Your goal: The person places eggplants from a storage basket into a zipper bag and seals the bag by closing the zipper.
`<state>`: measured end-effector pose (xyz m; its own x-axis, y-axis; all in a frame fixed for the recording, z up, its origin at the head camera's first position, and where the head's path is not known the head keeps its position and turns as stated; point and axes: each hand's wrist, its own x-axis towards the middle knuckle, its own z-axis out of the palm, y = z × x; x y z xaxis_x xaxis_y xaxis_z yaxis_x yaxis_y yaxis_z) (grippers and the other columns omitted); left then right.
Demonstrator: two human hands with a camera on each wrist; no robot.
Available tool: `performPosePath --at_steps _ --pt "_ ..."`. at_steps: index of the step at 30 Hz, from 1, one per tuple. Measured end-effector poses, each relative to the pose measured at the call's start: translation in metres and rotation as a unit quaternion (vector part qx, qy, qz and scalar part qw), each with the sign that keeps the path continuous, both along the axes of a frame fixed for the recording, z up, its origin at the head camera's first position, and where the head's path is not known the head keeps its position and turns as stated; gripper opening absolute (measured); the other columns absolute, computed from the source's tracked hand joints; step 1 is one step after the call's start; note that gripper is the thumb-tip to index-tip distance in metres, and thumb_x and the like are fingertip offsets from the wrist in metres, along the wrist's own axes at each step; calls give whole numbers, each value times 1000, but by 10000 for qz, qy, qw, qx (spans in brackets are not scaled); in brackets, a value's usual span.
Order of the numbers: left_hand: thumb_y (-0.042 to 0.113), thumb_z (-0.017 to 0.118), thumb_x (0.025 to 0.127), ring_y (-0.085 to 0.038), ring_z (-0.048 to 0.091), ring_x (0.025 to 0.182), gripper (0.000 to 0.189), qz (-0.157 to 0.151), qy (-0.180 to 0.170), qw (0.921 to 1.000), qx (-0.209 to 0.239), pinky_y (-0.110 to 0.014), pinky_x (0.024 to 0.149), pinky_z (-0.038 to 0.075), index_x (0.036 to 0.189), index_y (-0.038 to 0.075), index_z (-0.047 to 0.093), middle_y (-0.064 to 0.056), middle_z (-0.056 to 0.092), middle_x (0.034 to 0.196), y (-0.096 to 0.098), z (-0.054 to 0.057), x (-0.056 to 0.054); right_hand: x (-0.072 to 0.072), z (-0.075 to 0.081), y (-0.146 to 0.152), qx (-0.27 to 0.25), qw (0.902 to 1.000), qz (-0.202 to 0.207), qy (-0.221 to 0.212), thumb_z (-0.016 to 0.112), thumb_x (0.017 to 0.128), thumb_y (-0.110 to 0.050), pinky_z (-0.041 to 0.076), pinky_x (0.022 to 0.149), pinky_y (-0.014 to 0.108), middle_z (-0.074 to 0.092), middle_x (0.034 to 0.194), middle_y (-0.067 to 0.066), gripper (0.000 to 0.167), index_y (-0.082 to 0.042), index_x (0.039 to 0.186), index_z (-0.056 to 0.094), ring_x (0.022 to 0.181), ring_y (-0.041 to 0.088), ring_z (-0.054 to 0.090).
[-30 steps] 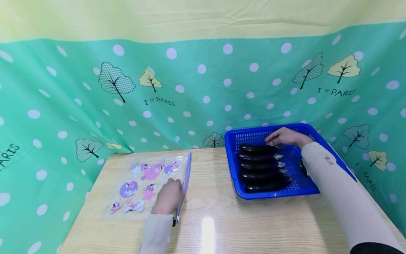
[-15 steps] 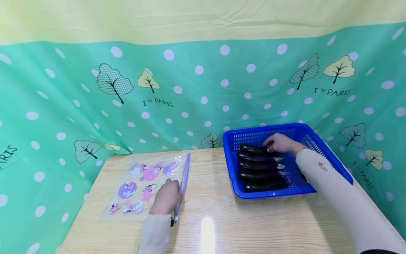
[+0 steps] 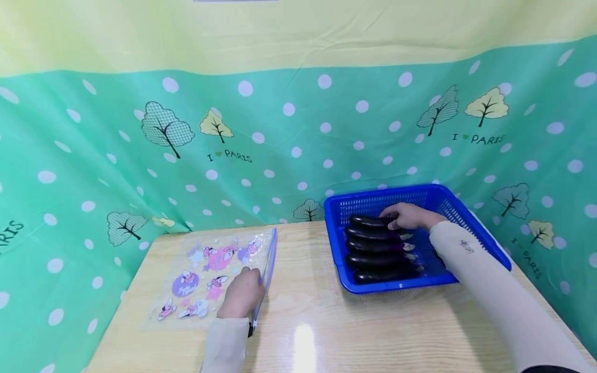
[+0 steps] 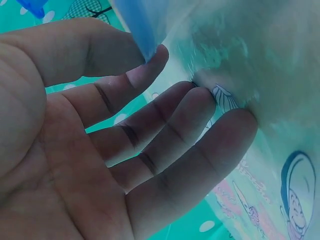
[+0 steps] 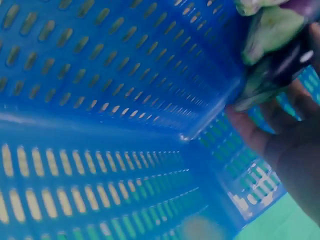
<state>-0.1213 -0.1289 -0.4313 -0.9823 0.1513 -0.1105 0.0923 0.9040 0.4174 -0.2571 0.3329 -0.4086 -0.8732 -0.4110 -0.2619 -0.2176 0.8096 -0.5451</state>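
A clear zip bag (image 3: 216, 256) with pink and purple cartoon prints lies flat on the left of the table. My left hand (image 3: 242, 292) pinches its zip edge (image 4: 142, 30) between thumb and forefinger, the other fingers spread against the plastic in the left wrist view. On the right stands a blue slotted basket (image 3: 337, 259) with several dark purple eggplants (image 3: 375, 246) side by side in it. Reaching in from the right, my right hand (image 3: 408, 216) grips the rearmost eggplant (image 3: 365, 221) near its stem end; green caps (image 5: 275, 30) show beside its fingers (image 5: 245, 127) in the right wrist view.
A light wood table (image 3: 303, 300) carries both bag and basket. Behind it hangs a green and yellow curtain (image 3: 280, 114) with dots and trees, close to the basket's back rim. The basket wall (image 5: 100, 100) rises around the right hand.
My right hand has lowered into the basket and closed its fingers on the rearmost eggplant. The left hand stays at the bag's zip edge. The whole view has shifted slightly.
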Motion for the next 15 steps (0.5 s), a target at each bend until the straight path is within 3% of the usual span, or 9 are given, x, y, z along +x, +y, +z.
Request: performPosePath --at_steps 4,9,12,15 --pt "-2 62 87 -23 50 65 4 -7 98 9999 -34 -40 59 50 90 -5 64 -10 51 81 -2 -3 2 3 6 5 -412 9981 -410 -222 76 91 -24 51 91 53 62 128 23 43 0 127 66 115 40 58" --pt "-1 63 87 -23 49 64 2 -22 201 9998 -91 -38 56 47 85 -2 62 -9 50 80 -2 -4 1 4 17 10 -448 9964 -639 -337 76 90 -39 54 82 49 66 118 15 53 0 125 67 96 30 63" --pt "-1 64 87 -22 49 65 2 -20 193 9998 -107 -38 58 48 88 -3 64 -9 51 80 -1 -5 -1 3 21 12 -634 9941 -814 -340 76 90 -42 53 69 44 67 102 10 55 -2 126 66 77 26 60" --pt "-2 64 87 -22 49 65 4 -6 167 9998 -102 -38 59 48 90 -3 66 -8 52 80 0 -4 -1 2 24 12 -1040 9896 -958 -273 75 91 -42 50 61 40 63 86 8 56 -3 129 64 68 26 55"
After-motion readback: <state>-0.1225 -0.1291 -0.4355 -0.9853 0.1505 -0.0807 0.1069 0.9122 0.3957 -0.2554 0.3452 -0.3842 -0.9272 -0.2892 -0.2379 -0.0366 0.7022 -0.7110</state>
